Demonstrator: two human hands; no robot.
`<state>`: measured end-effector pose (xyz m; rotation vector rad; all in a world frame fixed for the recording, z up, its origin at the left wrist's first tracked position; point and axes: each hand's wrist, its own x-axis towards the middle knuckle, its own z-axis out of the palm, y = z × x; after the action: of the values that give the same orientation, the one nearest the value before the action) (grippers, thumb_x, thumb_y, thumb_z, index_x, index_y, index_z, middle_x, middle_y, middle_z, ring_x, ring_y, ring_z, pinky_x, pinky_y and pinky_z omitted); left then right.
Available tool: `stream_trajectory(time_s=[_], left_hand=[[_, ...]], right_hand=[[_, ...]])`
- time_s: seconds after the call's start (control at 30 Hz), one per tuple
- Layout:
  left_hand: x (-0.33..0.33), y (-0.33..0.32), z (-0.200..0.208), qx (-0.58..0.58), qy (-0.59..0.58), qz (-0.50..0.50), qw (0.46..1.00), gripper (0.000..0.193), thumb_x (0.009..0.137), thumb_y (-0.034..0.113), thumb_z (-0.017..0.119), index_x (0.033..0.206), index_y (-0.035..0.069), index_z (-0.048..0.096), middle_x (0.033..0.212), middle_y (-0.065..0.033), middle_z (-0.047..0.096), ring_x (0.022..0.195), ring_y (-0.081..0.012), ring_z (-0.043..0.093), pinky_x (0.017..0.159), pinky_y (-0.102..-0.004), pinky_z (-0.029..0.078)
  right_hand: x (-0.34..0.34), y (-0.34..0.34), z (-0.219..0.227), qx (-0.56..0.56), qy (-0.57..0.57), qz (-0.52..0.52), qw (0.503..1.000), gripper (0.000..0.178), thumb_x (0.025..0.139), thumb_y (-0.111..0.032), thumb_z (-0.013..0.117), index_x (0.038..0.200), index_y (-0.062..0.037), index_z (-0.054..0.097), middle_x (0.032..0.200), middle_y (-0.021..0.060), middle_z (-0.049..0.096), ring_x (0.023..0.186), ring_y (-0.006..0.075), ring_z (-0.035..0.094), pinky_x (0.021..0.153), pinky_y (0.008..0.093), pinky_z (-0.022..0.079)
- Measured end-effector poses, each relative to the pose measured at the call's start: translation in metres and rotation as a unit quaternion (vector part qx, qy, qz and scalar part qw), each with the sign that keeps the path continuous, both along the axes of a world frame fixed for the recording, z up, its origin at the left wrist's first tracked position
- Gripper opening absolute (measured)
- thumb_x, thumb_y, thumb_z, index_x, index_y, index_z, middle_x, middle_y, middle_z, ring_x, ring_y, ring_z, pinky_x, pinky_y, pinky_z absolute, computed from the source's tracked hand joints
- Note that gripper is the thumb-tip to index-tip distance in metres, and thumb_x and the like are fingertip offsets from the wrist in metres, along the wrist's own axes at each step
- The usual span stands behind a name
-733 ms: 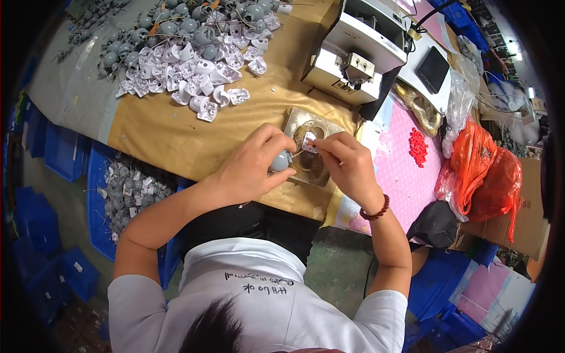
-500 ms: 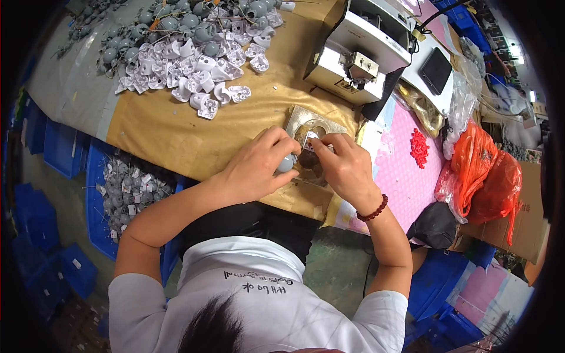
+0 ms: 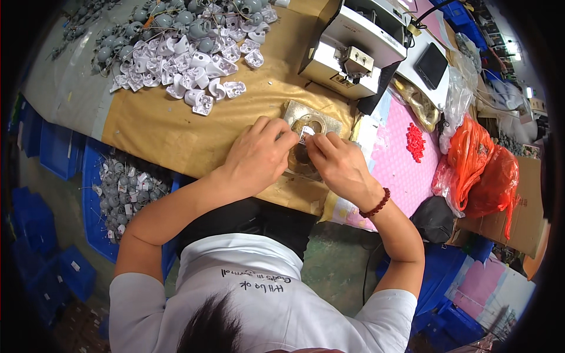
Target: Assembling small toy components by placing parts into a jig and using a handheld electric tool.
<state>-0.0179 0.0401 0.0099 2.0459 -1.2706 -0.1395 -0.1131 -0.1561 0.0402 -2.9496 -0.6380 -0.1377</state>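
In front of me a square metal fixture point(image 3: 334, 125) with round hollows lies on the brown-covered table. Over it, a small white plastic part point(image 3: 306, 134) shows between my hands. My right hand point(image 3: 341, 165), with a dark red bead bracelet at the wrist, pinches at this part with thumb and index finger. My left hand point(image 3: 259, 153) is closed just left of the fixture, its curled fingertips close to the white part. What lies within the left hand is hidden behind its fingers.
White plastic brackets point(image 3: 194, 73) and grey round housings with wires point(image 3: 188, 23) are heaped at the far left. A white bench machine point(image 3: 347, 65) stands beyond the fixture. Small red pieces point(image 3: 415, 142) lie on pink sheeting, right. A blue crate point(image 3: 97, 220) holds more housings.
My left hand has turned and its fingers have curled in, so the grey ball-shaped housing seen in it before is now hidden. The right hand stays at the white part.
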Motion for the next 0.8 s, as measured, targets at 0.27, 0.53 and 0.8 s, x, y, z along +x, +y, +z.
stream_trajectory(time_s=[0.27, 0.53, 0.8], left_hand=[[-0.009, -0.017, -0.016, 0.017, -0.174, -0.002, 0.985, 0.039, 0.078, 0.008, 0.062, 0.117, 0.006, 0.066, 0.12, -0.0107, 0.062, 0.115, -0.0279, 0.057, 0.095, -0.0425, 0.044], [-0.004, -0.016, -0.017, 0.021, -0.171, -0.033, 0.984, 0.037, 0.08, 0.009, 0.059, 0.117, 0.006, 0.066, 0.118, -0.0115, 0.063, 0.113, -0.0271, 0.059, 0.094, -0.0415, 0.045], [-0.002, -0.016, -0.016, 0.013, -0.173, -0.033, 0.984, 0.035, 0.082, 0.01, 0.059, 0.115, 0.007, 0.067, 0.115, -0.0103, 0.063, 0.112, -0.0268, 0.059, 0.092, -0.0408, 0.045]], right_hand=[[-0.03, -0.03, -0.009, 0.353, 0.035, -0.221, 0.909, 0.033, 0.083, 0.01, 0.063, 0.111, -0.0041, 0.071, 0.113, 0.0153, 0.068, 0.106, 0.032, 0.065, 0.087, 0.0367, 0.054], [-0.054, -0.046, -0.047, 0.299, 0.047, -0.245, 0.921, 0.039, 0.082, 0.006, 0.066, 0.118, -0.003, 0.057, 0.128, 0.0151, 0.062, 0.124, 0.0341, 0.058, 0.102, 0.0403, 0.046], [-0.036, -0.045, -0.044, 0.779, 0.124, -0.34, 0.513, 0.014, 0.093, -0.001, 0.062, 0.106, -0.0019, 0.058, 0.092, 0.0061, 0.061, 0.062, 0.0094, 0.054, 0.052, 0.0212, 0.043]])
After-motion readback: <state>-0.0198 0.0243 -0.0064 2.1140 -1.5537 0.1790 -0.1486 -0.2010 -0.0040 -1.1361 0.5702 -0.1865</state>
